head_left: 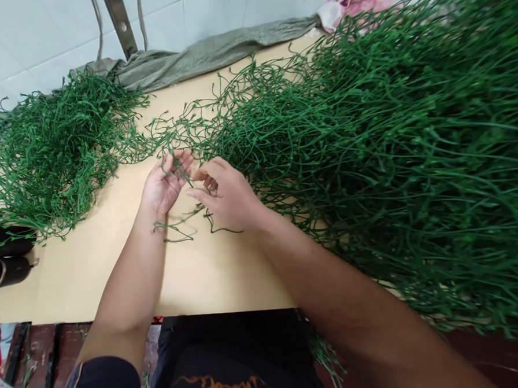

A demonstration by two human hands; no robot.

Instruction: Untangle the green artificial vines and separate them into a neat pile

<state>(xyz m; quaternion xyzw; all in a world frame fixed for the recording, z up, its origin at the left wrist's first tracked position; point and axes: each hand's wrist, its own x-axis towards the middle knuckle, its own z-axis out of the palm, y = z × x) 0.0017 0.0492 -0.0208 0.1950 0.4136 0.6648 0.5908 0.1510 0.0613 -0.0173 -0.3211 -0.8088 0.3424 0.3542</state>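
Note:
My left hand [167, 181] is palm up over the table, fingers partly curled, with a thin green branched stem [180, 169] across them under the thumb. It looks like artificial plant material. The stem's lower end reaches the space between the thumb and forefinger of my right hand [231, 195], where a small gap shows; firm contact cannot be made out. Below my hands lie a few loose stems [174, 228] and a dark curved piece [221, 229]. A huge heap of long green stems [368, 130] spreads on the right, close beside my right hand.
Another tangled green pile [61, 152] stands at the left on the pale tabletop [115, 265]. Dark mugs [9, 271] sit at the left edge. Along the tiled wall runs a grey-green cloth [217, 51], and pink-and-white fabric [362, 0] lies at the back right.

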